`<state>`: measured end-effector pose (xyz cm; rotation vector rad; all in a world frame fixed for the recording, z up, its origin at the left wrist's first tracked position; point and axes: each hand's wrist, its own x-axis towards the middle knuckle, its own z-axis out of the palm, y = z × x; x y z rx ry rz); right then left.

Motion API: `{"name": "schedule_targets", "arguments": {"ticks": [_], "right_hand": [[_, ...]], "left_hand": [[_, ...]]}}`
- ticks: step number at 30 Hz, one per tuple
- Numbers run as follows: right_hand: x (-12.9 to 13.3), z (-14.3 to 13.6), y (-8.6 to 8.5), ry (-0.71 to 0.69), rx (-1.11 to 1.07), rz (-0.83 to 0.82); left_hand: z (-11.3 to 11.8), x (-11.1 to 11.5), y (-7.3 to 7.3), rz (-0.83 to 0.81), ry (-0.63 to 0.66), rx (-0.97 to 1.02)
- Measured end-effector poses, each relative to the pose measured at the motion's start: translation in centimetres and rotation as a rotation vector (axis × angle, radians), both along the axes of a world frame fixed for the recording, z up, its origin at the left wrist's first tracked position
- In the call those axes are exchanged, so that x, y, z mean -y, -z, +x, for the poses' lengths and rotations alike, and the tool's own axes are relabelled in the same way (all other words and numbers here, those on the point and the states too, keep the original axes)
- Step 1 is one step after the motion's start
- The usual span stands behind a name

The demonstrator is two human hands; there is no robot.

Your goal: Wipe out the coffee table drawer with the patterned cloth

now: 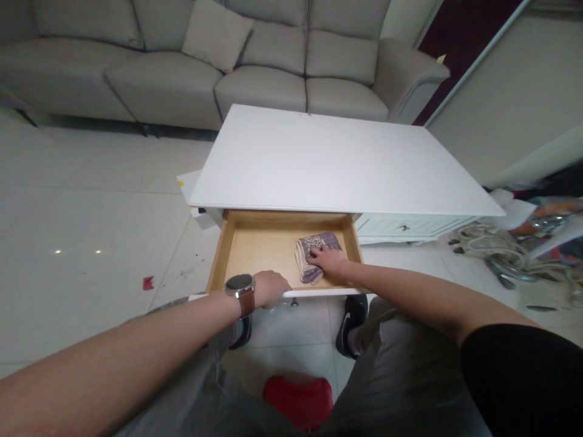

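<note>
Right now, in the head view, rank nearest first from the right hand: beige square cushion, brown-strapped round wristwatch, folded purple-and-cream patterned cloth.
1. Folded cloth: under the right hand, touching.
2. Wristwatch: leftward, on the left wrist.
3. Cushion: farthest, on the sofa.

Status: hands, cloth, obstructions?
Right hand on folded cloth in open drawer. Left hand at drawer's front edge. No obstruction seen around cloth.

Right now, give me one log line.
left hand: on drawer front edge | right hand: on folded cloth inside | drawer: open
</note>
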<state>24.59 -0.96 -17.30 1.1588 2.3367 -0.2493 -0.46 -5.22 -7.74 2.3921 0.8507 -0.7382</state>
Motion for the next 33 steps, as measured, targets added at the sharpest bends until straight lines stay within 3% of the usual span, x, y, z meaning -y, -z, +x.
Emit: {"name": "schedule_targets", "arguments": {"ticks": [5, 9, 13, 17, 22, 27, 33], "right_hand": [[-1.7, 1.6, 2.4, 0.059, 0.058, 0.067], [-3.6, 2.2, 3.4, 0.007, 0.049, 0.142], [-4.4, 1.7, 3.6, -0.047, 0.031, 0.114], [-5.9, 2.9, 2.0, -0.112, 0.064, 0.102], [-7.0, 5.1, -0.5, -0.018, 0.199, 0.09], [-4.7, 4.3, -1.6, -0.011, 0.225, -0.002], [-1.5, 3.6, -4.0, 0.114, 0.145, -0.374]], "left_hand": [[0.3, 0.3, -0.4, 0.038, 0.016, -0.027], [0.4, 0.5, -0.7, 0.027, 0.006, -0.035], [0.4, 0.5, -0.7, 0.011, -0.007, -0.023], [0.3, 0.5, -0.4, 0.032, -0.007, 0.004], [0.3, 0.7, -0.5, 0.034, -0.011, -0.005], [0.1, 0.9, -0.3, 0.066, -0.023, 0.027], [0.1, 1.3, -0.7, 0.098, -0.018, 0.033]]}}
